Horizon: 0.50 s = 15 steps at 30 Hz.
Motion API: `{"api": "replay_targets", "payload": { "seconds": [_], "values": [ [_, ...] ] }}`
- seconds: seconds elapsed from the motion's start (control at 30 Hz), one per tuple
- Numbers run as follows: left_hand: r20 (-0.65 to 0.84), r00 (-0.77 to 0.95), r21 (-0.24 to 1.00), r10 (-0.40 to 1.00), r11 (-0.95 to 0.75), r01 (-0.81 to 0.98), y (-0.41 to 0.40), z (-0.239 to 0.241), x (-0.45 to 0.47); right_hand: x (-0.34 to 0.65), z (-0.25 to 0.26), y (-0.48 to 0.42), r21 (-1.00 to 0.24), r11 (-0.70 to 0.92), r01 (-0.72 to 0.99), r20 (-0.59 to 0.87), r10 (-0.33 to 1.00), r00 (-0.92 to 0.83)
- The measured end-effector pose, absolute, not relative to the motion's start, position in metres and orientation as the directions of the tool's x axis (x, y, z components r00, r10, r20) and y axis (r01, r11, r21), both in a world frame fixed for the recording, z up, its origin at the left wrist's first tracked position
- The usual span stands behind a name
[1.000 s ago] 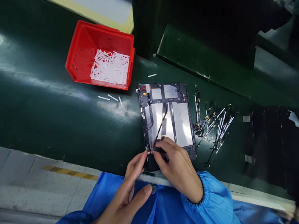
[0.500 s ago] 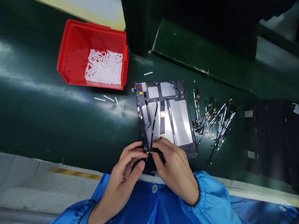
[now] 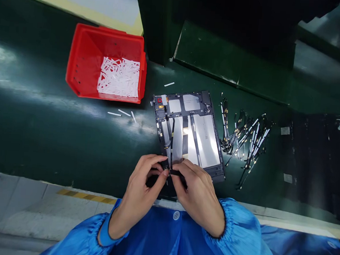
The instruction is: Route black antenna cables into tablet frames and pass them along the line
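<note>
An opened tablet [image 3: 206,139] lies back side up, its silver batteries and black frame bare. A thin black flex cable [image 3: 172,139] runs lengthwise over it near its left side. My right hand [image 3: 196,185] pinches the cable's near end at the tablet's lower left corner; a dark piece shows under its fingers. My left hand [image 3: 144,178] is beside that same corner, thumb tip close to the cable end and fingers curled over the frame edge. What its fingertips hold, if anything, is too small to make out.
A red bin [image 3: 86,75] with many white strips [image 3: 119,77] stands at the upper left. Several loose white strips [image 3: 124,112] lie below it, another strip [image 3: 169,84] above the tablet. Right of the tablet is a pile of flex cables [image 3: 245,136]. A green ledge [image 3: 221,65] rises behind.
My left hand has moved up and closer, its thumb now near the cable end. The cable's far end has shifted left, toward the frame's side. My right hand has barely moved.
</note>
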<state>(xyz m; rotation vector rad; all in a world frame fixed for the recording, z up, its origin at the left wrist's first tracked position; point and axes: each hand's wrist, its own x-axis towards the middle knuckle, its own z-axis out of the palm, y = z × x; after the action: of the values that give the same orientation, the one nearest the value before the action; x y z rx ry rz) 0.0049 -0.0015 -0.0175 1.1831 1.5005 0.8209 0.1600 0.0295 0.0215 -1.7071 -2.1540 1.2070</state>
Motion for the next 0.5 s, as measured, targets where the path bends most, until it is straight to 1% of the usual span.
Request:
{"api": "replay_targets", "payload": {
  "seconds": [0.13, 0.23, 0.3, 0.4, 0.43, 0.5],
  "values": [
    [-0.297, 0.061, 0.923, 0.953, 0.270, 0.274, 0.001, -0.017, 0.000, 0.163, 0.023, 0.033, -0.666, 0.053, 0.744, -0.369, 0.843, -0.391],
    [-0.258, 0.058, 0.932, 0.964, 0.233, 0.277, 0.000, -0.019, 0.000, 0.165, 0.027, 0.035, -0.641, 0.129, 0.757, -0.373, 0.810, -0.454],
    [-0.248, 0.048, 0.931, 0.968, 0.224, 0.287, -0.002, -0.021, 0.001, 0.163, 0.031, 0.035, -0.649, 0.174, 0.740, -0.359, 0.788, -0.500],
    [-0.303, 0.031, 0.921, 0.952, 0.285, 0.266, -0.007, -0.023, -0.003, 0.158, 0.032, 0.033, -0.733, 0.149, 0.664, -0.335, 0.771, -0.542],
    [-0.334, 0.038, 0.917, 0.942, 0.316, 0.244, -0.009, -0.023, -0.006, 0.156, 0.032, 0.032, -0.746, 0.130, 0.654, -0.332, 0.778, -0.533],
    [-0.413, 0.106, 0.899, 0.905, 0.386, 0.208, -0.015, -0.020, -0.013, 0.153, 0.028, 0.029, -0.728, 0.118, 0.675, -0.313, 0.820, -0.480]
  ]
}}
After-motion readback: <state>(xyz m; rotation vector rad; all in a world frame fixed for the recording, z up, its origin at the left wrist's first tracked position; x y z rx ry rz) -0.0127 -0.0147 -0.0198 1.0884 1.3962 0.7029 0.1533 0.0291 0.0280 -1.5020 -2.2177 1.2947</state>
